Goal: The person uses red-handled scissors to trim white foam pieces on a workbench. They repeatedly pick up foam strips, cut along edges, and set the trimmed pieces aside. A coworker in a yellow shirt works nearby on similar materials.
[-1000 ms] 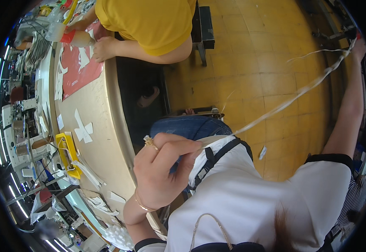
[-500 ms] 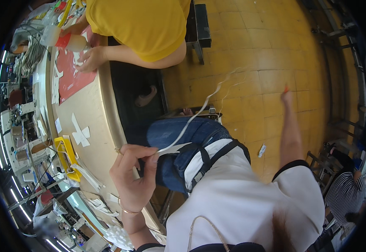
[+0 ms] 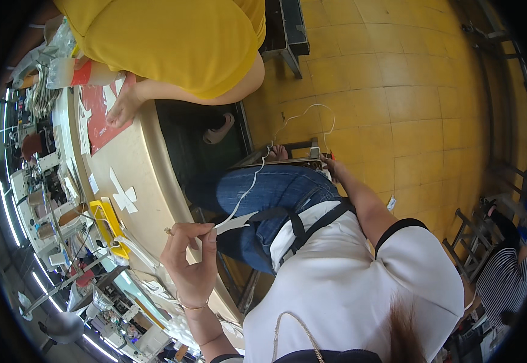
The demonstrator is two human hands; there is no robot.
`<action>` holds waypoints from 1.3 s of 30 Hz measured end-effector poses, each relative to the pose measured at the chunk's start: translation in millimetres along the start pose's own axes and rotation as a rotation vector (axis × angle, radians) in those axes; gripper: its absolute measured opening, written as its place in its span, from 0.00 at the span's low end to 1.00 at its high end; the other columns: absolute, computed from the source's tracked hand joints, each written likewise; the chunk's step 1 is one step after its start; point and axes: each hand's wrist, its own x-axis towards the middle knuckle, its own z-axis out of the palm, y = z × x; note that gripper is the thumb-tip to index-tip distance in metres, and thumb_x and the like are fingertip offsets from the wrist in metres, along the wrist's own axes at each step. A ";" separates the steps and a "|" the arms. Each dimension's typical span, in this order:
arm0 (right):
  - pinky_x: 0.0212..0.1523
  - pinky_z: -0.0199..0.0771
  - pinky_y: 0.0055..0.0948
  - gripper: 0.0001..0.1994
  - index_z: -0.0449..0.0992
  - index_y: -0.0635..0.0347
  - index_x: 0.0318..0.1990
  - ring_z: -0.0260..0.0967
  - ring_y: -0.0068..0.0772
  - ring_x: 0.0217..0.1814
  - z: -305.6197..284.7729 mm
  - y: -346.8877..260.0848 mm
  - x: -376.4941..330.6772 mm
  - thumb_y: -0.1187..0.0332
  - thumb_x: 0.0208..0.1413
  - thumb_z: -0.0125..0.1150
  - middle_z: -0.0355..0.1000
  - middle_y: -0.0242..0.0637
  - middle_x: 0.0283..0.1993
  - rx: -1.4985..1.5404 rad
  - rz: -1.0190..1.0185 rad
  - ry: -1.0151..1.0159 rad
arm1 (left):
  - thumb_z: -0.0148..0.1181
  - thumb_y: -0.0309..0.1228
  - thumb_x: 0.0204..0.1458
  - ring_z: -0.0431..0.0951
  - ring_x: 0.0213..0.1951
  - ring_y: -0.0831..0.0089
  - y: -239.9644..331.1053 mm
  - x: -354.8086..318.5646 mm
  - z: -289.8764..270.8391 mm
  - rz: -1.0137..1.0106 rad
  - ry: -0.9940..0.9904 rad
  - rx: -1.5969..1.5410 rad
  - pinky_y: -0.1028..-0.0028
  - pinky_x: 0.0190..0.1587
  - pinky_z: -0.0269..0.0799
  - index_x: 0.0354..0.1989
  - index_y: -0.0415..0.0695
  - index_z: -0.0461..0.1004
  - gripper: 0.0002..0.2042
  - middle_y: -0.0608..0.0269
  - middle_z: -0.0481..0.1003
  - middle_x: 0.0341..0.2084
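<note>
While your left hand point(image 3: 192, 260) pinches the near end of the white strip point(image 3: 246, 192) beside the table point(image 3: 154, 181), your right hand point(image 3: 331, 163) grips its far end, low over the yellow floor point(image 3: 408, 91).

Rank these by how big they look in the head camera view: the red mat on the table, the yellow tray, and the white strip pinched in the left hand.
1. red mat, partly covered
2. yellow tray, not much smaller, so unsure
3. white strip in the left hand: thin, though it trails long toward the right hand
</note>
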 end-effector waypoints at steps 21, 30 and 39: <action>0.18 0.57 0.32 0.11 0.74 0.55 0.36 0.55 0.28 0.17 -23.0 14.7 -9.6 0.57 0.60 0.58 0.62 0.29 0.23 0.552 -0.094 0.307 | 0.65 0.18 0.49 0.69 0.25 0.74 -8.6 -6.4 -1.3 -0.035 0.011 -0.012 0.76 0.29 0.62 0.31 0.40 0.76 0.05 0.63 0.77 0.28; 0.23 0.66 0.35 0.13 0.70 0.60 0.38 0.64 0.33 0.24 -233.4 10.0 45.3 0.58 0.61 0.55 0.67 0.37 0.28 1.322 -0.441 0.590 | 0.66 0.18 0.48 0.71 0.26 0.73 -2.4 -6.0 -8.6 0.004 0.034 0.012 0.76 0.29 0.63 0.31 0.40 0.77 0.05 0.62 0.77 0.28; 0.39 0.78 0.42 0.23 0.77 0.68 0.37 0.77 0.45 0.41 -658.4 -112.2 -156.8 0.51 0.57 0.59 0.79 0.49 0.40 0.569 -0.733 1.585 | 0.66 0.17 0.48 0.73 0.26 0.73 4.7 -9.5 -4.2 0.061 0.002 0.009 0.76 0.28 0.63 0.31 0.41 0.77 0.06 0.64 0.77 0.27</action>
